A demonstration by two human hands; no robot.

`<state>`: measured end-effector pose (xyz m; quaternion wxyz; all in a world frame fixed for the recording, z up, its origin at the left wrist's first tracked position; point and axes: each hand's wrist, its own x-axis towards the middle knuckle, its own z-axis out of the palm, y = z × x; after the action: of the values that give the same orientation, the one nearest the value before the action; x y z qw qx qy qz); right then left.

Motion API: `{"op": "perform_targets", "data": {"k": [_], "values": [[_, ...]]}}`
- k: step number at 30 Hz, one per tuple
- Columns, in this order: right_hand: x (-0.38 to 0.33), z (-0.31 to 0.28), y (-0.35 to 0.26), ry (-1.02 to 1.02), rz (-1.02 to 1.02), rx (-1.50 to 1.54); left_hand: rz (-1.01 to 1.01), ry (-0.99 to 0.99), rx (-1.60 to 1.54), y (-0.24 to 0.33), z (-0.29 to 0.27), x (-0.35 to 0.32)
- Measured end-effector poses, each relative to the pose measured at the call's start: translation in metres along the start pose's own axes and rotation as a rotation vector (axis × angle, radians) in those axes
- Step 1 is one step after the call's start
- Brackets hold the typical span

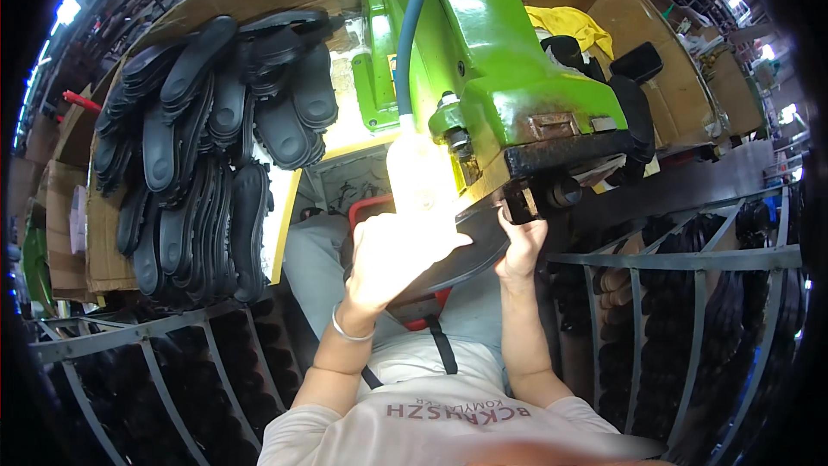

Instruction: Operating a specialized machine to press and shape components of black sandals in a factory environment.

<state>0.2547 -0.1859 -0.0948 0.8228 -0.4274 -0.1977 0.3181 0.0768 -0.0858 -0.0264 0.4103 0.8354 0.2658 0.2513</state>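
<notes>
A long dark shoe sole (461, 269) is held in front of me, just below the head of a green machine (535, 95). My left hand (398, 257), washed out by bright lamp light, is closed around the sole's left part, its thumb lying toward the middle. The right hand (523, 246) pinches the sole's right end close under the machine's dark metal front (561, 158). Part of that end is hidden by the hand and the machine's shadow. A glowing lamp (423, 174) on a blue-grey flexible neck (408, 52) hangs just above my left hand.
Stacked black soles (228, 112) crowd an open cardboard box on the left. A second box (673, 103) at right holds a yellow cloth (576, 28) and black pieces. Metal racks (690, 259) filled with dark soles flank me on both sides.
</notes>
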Motion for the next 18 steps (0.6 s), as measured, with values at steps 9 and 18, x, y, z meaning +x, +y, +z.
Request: {"op": "perform_targets", "data": {"k": [9, 18], "values": [[-0.014, 0.032, 0.005, -0.194, -0.003, -0.132, -0.247, 0.116, -0.213, -0.008, 0.016, -0.029], [-0.080, -0.036, 0.003, -0.260, 0.359, -0.365, -0.066, 0.400, -0.152, -0.028, 0.099, -0.003]]}}
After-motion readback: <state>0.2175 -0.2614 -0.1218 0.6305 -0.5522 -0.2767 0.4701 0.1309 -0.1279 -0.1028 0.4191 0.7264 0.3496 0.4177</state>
